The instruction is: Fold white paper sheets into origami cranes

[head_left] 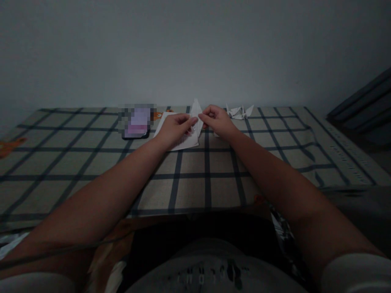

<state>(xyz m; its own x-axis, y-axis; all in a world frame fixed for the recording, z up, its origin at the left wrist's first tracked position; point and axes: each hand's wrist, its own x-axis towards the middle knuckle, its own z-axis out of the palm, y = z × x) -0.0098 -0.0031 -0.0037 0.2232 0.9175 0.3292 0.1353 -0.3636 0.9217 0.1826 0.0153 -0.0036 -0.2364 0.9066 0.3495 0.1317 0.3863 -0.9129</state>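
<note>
Both my hands meet over the far middle of the table and pinch a small folded white paper piece [196, 110] whose tip points upward. My left hand [175, 129] grips its left side with thumb and fingers pressed together. My right hand [217, 120] pinches its right side. Under my left hand lies a flat white paper sheet [183, 142] on the checked tablecloth [195, 175].
A phone [136, 123] with a lit screen lies left of the sheet. A finished white paper crane [240, 112] sits to the right behind my right hand. A pale wall stands right behind the table. Dark slanted panels [363, 106] are at the far right.
</note>
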